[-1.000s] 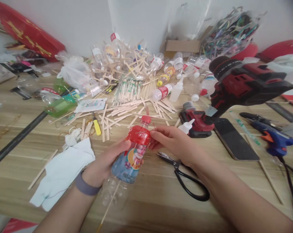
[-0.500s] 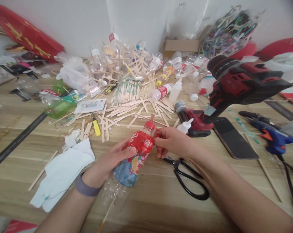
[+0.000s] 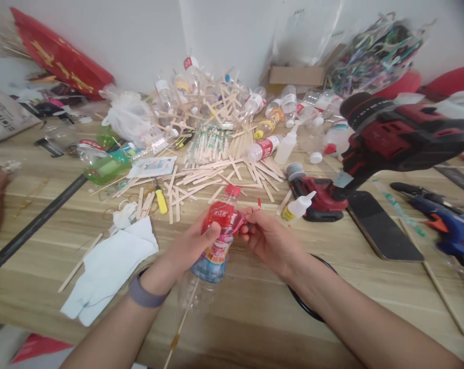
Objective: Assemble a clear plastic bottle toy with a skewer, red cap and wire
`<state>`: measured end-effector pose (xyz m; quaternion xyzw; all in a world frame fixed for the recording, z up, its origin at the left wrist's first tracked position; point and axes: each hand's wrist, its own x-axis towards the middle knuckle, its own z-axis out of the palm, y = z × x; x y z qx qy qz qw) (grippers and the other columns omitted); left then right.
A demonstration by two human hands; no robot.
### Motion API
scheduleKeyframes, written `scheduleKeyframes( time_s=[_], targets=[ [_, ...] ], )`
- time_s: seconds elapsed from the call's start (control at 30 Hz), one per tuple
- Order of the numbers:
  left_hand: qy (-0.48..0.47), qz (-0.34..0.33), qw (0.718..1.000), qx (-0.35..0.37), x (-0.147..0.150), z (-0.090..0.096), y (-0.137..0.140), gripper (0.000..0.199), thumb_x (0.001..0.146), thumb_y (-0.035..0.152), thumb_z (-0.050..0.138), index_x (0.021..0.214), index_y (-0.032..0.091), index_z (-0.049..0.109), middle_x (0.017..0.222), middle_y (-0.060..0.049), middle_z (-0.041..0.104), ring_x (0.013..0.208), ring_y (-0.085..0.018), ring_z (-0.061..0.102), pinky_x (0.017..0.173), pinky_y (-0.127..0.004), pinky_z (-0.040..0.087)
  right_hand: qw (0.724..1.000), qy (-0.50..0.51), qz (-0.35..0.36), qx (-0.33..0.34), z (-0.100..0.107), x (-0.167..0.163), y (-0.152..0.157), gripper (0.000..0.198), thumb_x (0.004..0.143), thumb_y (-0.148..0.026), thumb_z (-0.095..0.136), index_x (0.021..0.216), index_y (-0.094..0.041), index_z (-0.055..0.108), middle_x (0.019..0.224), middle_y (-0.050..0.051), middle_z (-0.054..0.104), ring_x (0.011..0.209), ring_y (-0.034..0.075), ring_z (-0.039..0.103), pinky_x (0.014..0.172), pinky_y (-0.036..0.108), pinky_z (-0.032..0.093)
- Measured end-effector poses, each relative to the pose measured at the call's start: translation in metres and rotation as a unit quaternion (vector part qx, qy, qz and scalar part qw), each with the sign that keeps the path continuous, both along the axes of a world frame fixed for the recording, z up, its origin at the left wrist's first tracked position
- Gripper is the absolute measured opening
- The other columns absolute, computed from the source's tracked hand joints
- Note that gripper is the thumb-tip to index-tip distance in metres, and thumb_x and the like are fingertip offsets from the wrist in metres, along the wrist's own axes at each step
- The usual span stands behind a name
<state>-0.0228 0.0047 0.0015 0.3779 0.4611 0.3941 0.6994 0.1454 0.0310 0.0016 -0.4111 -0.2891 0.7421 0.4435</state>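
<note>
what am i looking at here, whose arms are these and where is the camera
The camera sits on a person's head, looking down, so both arms are that person's own. The left hand grips a plastic bottle with a red cap and a colourful label. The right hand pinches the label's edge near the top. On the wooden table lie craft sticks, a red drill, a phone, a white cloth and a glue gun.

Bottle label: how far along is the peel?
Done: a red strip is lifted at the top edge of the label. In hand: left hand grips the bottle, right hand pinches the strip. Left: the label still wraps the bottle almost whole; the cap is on.
</note>
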Motion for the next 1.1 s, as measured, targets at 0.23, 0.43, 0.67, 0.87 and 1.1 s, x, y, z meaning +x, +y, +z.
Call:
scheduleKeyframes(
  time_s=[0.23, 0.43, 0.67, 0.87, 1.1],
  targets=[
    [0.070, -0.022, 0.994, 0.080, -0.003, -0.001, 0.002, 0.041, 0.086, 0.049, 0.061, 0.117, 0.022, 0.061, 0.106, -0.005, 0.070, 0.092, -0.021, 0.063, 0.079, -0.029, 0.048, 0.999, -0.018, 0.031, 0.020, -0.007, -0.003, -0.004, 0.040, 0.066, -0.047, 0.076, 0.054, -0.018, 0.050, 0.050, -0.005, 0.048, 0.050, 0.009, 0.050, 0.046, 0.021, 0.041],
    [0.163, -0.029, 0.977, 0.134, -0.005, -0.001, 0.003, 0.047, 0.088, 0.050, 0.057, 0.124, 0.019, 0.054, 0.116, -0.008, 0.065, 0.106, -0.025, 0.059, 0.091, -0.035, 0.045, 0.975, -0.127, 0.171, 0.070, -0.009, 0.007, -0.003, 0.046, 0.069, -0.062, 0.072, 0.070, -0.017, 0.059, 0.054, -0.005, 0.053, 0.047, 0.007, 0.047, 0.045, 0.019, 0.038],
    [0.166, -0.036, 0.977, 0.130, -0.009, -0.007, 0.003, 0.058, 0.080, 0.049, 0.067, 0.128, 0.020, 0.052, 0.115, -0.010, 0.067, 0.107, -0.028, 0.059, 0.091, -0.036, 0.045, 0.981, -0.101, 0.167, 0.007, 0.004, 0.010, 0.000, 0.031, 0.061, -0.041, 0.079, 0.066, -0.016, 0.061, 0.056, -0.005, 0.052, 0.044, 0.005, 0.044, 0.042, 0.019, 0.034],
    [0.091, -0.042, 0.992, 0.082, -0.004, -0.004, 0.003, 0.048, 0.078, 0.043, 0.072, 0.119, 0.022, 0.059, 0.114, -0.007, 0.069, 0.102, -0.025, 0.063, 0.086, -0.032, 0.046, 0.981, -0.132, 0.129, 0.051, 0.003, 0.000, -0.010, 0.026, 0.069, -0.033, 0.062, 0.052, -0.019, 0.048, 0.045, -0.005, 0.048, 0.039, 0.005, 0.036, 0.038, 0.019, 0.025],
    [-0.044, -0.033, 0.998, -0.025, 0.003, 0.001, 0.001, 0.047, 0.070, 0.046, 0.078, 0.104, 0.016, 0.065, 0.086, -0.006, 0.074, 0.076, -0.020, 0.067, 0.072, -0.030, 0.050, 0.980, -0.158, 0.060, 0.103, -0.004, -0.008, -0.025, 0.026, 0.074, -0.034, 0.056, 0.054, -0.020, 0.047, 0.051, -0.004, 0.048, 0.044, 0.007, 0.037, 0.036, 0.020, 0.024]
  ],
)
